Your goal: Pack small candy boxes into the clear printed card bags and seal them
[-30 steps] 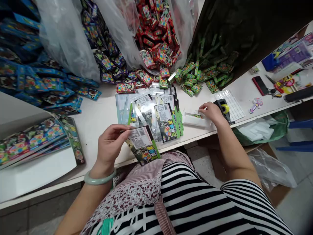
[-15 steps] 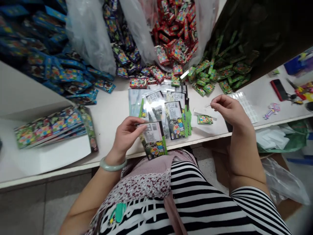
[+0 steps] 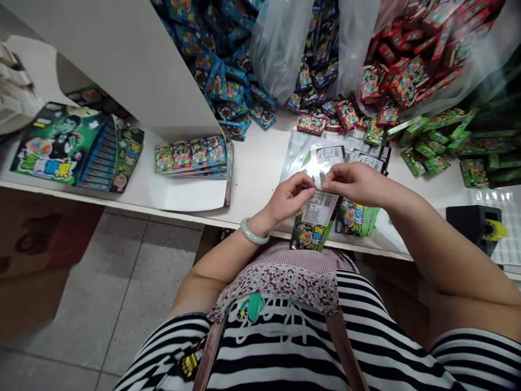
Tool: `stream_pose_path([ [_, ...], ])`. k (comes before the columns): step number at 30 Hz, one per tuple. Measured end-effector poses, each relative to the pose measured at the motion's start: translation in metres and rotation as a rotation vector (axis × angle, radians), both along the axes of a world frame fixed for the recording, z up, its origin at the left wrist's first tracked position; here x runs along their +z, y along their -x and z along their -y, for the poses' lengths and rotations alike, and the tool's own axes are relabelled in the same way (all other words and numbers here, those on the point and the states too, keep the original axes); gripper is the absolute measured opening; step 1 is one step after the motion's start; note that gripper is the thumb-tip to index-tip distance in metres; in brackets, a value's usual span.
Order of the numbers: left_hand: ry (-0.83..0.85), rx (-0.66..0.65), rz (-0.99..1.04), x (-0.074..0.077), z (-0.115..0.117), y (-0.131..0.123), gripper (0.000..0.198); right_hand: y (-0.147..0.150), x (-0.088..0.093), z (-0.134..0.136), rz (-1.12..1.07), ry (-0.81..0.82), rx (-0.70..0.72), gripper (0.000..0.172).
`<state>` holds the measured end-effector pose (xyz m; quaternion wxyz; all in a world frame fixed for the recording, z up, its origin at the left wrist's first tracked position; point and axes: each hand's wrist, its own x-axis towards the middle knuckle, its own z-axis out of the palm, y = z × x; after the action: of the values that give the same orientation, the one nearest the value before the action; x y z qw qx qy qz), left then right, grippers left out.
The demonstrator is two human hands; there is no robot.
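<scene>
My left hand (image 3: 290, 202), with a pale green bangle (image 3: 254, 232) at the wrist, pinches the top edge of a flat black-and-green printed packet (image 3: 312, 220). The packet has a white barcode label and hangs over the table's front edge. My right hand (image 3: 356, 183) meets the left there, thumb and finger pressed together at the packet's top edge. What those fingertips hold is too small to make out. Beneath and behind the hands lies a pile of similar packets (image 3: 354, 220) in clear plastic, partly hidden by my right hand.
Small printed boxes lie heaped at the back: blue (image 3: 232, 92), purple (image 3: 319, 76), red (image 3: 407, 70) and green (image 3: 431, 144). A display box (image 3: 61, 144) and an open carton (image 3: 195, 195) with boxes stand left. A black dispenser-like object (image 3: 468, 225) with yellow is at right.
My right hand has moved left from beside a green box to the top of the packet in my left hand. The view has shifted left.
</scene>
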<state>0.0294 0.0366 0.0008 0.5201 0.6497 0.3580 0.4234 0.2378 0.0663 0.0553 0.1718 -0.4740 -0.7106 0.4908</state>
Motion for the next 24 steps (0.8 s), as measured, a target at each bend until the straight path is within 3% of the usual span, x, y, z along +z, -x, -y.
stream_pose_path([
  [6, 0.015, 0.007, 0.043, -0.003, -0.002, -0.004, 0.012, 0.003, -0.001, 0.0, 0.0, -0.007, -0.006, 0.037],
  [11, 0.003, 0.069, 0.017, -0.01, 0.0, -0.006, 0.016, 0.006, -0.003, -0.003, 0.068, -0.031, -0.054, 0.025],
  [13, -0.019, 0.089, 0.019, -0.012, 0.001, -0.005, 0.018, 0.007, -0.007, -0.005, 0.062, 0.042, -0.075, 0.019],
  [16, -0.056, 0.074, 0.042, -0.012, 0.0, -0.003, 0.022, 0.011, -0.02, -0.007, -0.058, 0.305, -0.083, 0.014],
  [20, -0.071, -0.121, -0.021, -0.007, -0.004, 0.0, 0.023, 0.014, -0.039, -0.003, -0.288, 0.595, -0.079, 0.008],
  [22, -0.045, -0.145, -0.067, -0.005, -0.008, 0.007, 0.023, 0.006, -0.046, -0.004, -0.295, 0.655, -0.068, 0.005],
  [24, 0.016, -0.046, -0.078, -0.007, -0.014, 0.021, 0.024, -0.019, -0.051, -0.01, -0.179, 0.542, -0.139, 0.007],
])
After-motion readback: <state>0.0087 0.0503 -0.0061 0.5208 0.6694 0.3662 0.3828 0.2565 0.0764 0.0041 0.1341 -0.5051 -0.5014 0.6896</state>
